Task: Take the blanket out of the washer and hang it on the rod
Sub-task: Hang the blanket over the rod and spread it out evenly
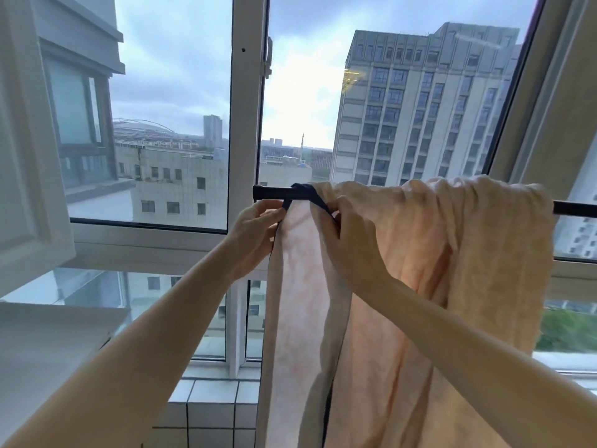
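Observation:
A pale peach blanket (452,253) with a dark trim hangs over a black rod (271,192) that runs across the window. The blanket is bunched along the rod and falls down past the frame's lower edge. My left hand (255,234) pinches the dark trimmed edge just under the rod's left end. My right hand (349,240) grips the blanket's edge a little to the right, below the rod. The washer is out of view.
Behind the rod stands a white window frame (245,124) with glass panes, and an open window sash (29,140) juts in at the left. A white tiled ledge (206,402) lies below. The rod continues to the right (575,210) past the blanket.

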### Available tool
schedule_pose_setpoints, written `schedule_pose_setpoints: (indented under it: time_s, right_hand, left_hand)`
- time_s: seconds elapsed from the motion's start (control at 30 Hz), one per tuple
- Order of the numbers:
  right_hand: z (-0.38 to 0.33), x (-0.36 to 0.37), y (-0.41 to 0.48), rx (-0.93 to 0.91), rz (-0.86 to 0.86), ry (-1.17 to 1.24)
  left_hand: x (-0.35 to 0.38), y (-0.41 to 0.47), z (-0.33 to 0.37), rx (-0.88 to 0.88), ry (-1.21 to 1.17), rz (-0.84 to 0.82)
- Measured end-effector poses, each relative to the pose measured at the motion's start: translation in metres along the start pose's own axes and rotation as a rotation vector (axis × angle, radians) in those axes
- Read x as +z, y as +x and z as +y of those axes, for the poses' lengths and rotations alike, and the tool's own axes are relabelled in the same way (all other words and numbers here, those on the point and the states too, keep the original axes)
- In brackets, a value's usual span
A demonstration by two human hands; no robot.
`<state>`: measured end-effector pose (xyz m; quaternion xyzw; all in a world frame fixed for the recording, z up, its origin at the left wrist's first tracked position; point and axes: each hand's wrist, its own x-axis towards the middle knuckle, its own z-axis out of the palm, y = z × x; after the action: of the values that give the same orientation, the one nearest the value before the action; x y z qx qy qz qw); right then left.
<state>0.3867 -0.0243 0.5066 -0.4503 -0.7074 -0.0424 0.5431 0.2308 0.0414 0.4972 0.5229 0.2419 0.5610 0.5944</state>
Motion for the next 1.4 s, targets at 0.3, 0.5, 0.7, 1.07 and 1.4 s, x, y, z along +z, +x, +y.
schedule_pose_setpoints:
  time_s: [0.3,0.5,0.7,1.07,1.4]
  right_hand:
    - [-0.009,-0.02,0.037,-0.015,0.075,-0.172]
    - [-0.017,-0.021,0.064,-0.042,0.118,-0.224]
    - [-0.02,-0.024,0.08,-0.016,0.119,-0.219]
    - [-0.026,-0.02,0.089,-0.018,0.098,-0.289]
    - [-0.043,-0.014,0.038,-0.243,-0.02,-0.567]
  left_hand:
    - [0.002,0.007,0.004,0.15,0.129,0.141]
    - [0.004,0.016,0.014,0.147,0.136,0.176]
    - [-0.011,0.018,0.014,0.077,0.089,0.061]
    - [-0.016,0.013,0.015,0.144,0.208,0.131]
    - [-0.033,0.003,-0.005,0.304,0.315,0.258]
